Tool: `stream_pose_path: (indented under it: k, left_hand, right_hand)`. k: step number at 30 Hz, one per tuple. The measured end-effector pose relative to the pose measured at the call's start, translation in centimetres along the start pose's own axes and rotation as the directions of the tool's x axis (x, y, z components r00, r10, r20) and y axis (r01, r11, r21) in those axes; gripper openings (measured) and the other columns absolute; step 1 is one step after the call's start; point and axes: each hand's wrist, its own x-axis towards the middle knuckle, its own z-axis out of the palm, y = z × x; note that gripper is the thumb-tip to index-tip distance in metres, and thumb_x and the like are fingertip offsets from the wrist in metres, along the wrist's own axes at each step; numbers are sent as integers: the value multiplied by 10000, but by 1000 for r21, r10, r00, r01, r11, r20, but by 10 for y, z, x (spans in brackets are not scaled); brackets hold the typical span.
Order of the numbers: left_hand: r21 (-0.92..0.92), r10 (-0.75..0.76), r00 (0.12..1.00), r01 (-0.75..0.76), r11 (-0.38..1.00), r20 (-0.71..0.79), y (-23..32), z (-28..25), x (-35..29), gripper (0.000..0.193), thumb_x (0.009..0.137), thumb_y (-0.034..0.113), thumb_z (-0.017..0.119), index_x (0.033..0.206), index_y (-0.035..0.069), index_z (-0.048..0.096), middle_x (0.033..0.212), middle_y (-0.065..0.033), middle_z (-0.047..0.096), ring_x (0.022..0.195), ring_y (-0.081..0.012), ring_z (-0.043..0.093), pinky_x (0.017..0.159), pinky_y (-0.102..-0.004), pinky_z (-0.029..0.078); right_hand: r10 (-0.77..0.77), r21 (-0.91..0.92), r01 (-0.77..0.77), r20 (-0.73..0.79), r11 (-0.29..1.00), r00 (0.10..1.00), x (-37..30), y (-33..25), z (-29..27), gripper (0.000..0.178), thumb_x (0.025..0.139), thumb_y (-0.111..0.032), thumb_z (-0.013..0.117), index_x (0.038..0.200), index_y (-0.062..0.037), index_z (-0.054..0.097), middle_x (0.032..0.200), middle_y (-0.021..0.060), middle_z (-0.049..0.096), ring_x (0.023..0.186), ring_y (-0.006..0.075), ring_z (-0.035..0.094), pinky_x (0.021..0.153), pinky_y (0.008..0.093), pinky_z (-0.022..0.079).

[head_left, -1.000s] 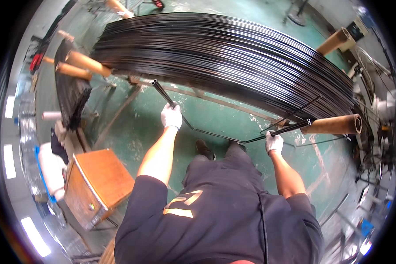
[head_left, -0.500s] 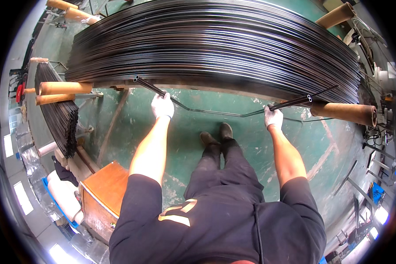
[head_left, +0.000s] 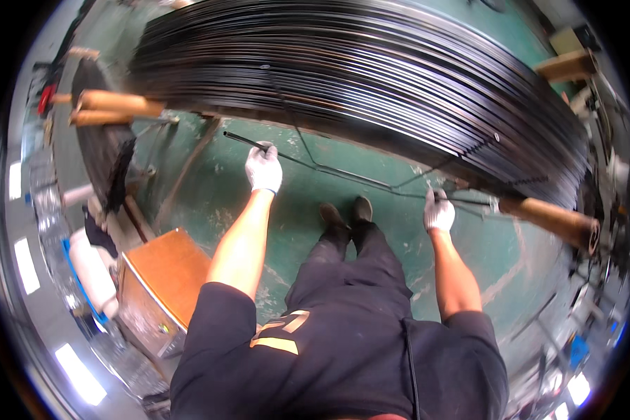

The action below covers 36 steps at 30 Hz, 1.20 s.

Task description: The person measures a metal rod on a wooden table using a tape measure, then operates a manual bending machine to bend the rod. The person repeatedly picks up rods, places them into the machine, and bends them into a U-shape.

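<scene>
My left hand (head_left: pixel 264 169), in a white glove, is closed around a thin black tube (head_left: pixel 295 159) near the tube's left end. My right hand (head_left: pixel 439 210), also gloved, is closed at its right part, the end sticking out beyond the fingers. A second bent black tube (head_left: pixel 297 129) runs along the first between my hands. Its two ends slant up and away over a big stack of black tubes (head_left: pixel 357 77). Motion smears this second tube, and I cannot tell how it is supported.
Brown cardboard-like rolls (head_left: pixel 553 220) jut out at the stack's near right corner, more rolls (head_left: pixel 119 103) at the left. A smaller tube bundle (head_left: pixel 105 150) hangs at the left. Near my left arm stands an orange-topped cabinet (head_left: pixel 168 269). Underfoot is a scuffed green floor (head_left: pixel 287 231).
Two tubes held together in my hands have come apart: one's ends have swung up toward the stack, while the other stays in my hands. The view has turned slightly.
</scene>
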Motion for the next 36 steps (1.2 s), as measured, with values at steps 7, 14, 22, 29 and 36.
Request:
stream_pose_path:
  k: [7,14,22,29,36]
  left_hand:
    - [130,149,960,-121,984,-238,32,-201,-57,144,995,180,707,1045,48,732,970,-153,726,955,-331,738,884,-392,562]
    - [-16,40,720,-71,997,-693,12,-406,-126,245,1075,269,690,987,40,701,864,-167,699,841,-327,727,783,-414,556]
    - [-37,11,358,-128,991,-934,-24,-671,-276,273,1103,271,692,1001,19,719,812,-31,715,726,-125,675,689,-296,540]
    - [13,-4,93,180,984,-996,-94,-819,-368,291,1079,285,675,989,14,725,793,-34,701,738,-121,643,707,-308,506]
    - [-444,-443,185,35,895,-877,-234,-768,-397,302,1128,318,648,1156,23,704,765,-23,670,679,-124,643,633,-305,511]
  right_hand:
    - [-304,429,300,-62,852,951,-29,-88,-70,278,1128,-269,625,1074,-17,727,876,122,771,783,204,729,753,378,598]
    - [-579,760,357,31,543,814,-42,-315,-96,328,1135,-358,650,1025,-65,749,799,7,720,697,96,603,653,302,478]
    - [-840,398,917,-486,34,242,-164,-533,-66,169,1091,-122,715,1234,-46,765,1048,83,807,856,188,745,764,320,618]
    - [-926,909,340,112,242,360,-349,-609,156,363,1167,-334,576,1091,0,695,750,-1,585,663,109,556,620,296,462]
    - [-952,908,288,289,306,100,-474,-804,174,329,1130,-348,662,1003,-47,706,678,-52,508,553,52,434,505,267,327]
